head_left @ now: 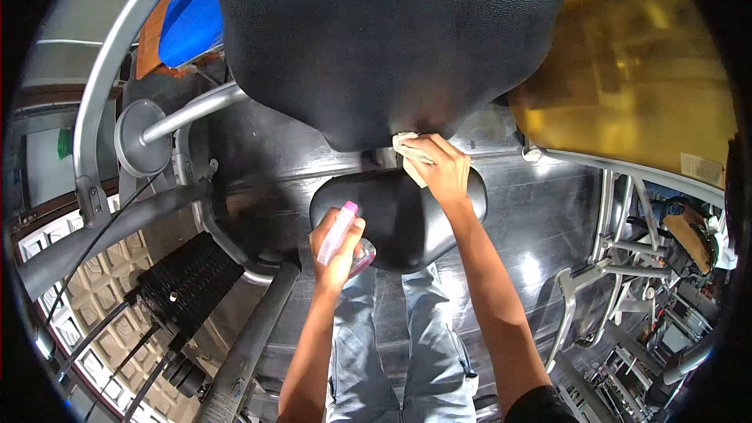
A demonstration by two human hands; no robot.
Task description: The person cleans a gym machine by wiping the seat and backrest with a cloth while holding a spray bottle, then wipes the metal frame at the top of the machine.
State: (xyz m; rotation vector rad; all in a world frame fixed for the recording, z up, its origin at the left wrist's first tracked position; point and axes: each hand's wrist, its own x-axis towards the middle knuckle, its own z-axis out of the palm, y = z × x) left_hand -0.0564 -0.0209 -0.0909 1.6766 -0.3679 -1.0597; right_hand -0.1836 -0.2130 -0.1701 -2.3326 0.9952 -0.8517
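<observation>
My left hand (335, 247) is closed round a clear spray bottle with a pink nozzle tip (350, 207), held over the left part of a black padded seat (392, 204). In my right hand (440, 168) is a pale folded cloth (409, 147), pressed against the lower edge of a large black backrest pad (392, 39). Part of the cloth hangs below my fingers, above the seat. The bottle's body is partly hidden by my left hand.
Grey machine tubing (98, 78) and a black weight stack (184, 286) stand on the left. A blue pad (190, 19) lies beyond. On the right are a yellow translucent panel (634, 70) and metal frames (619, 266).
</observation>
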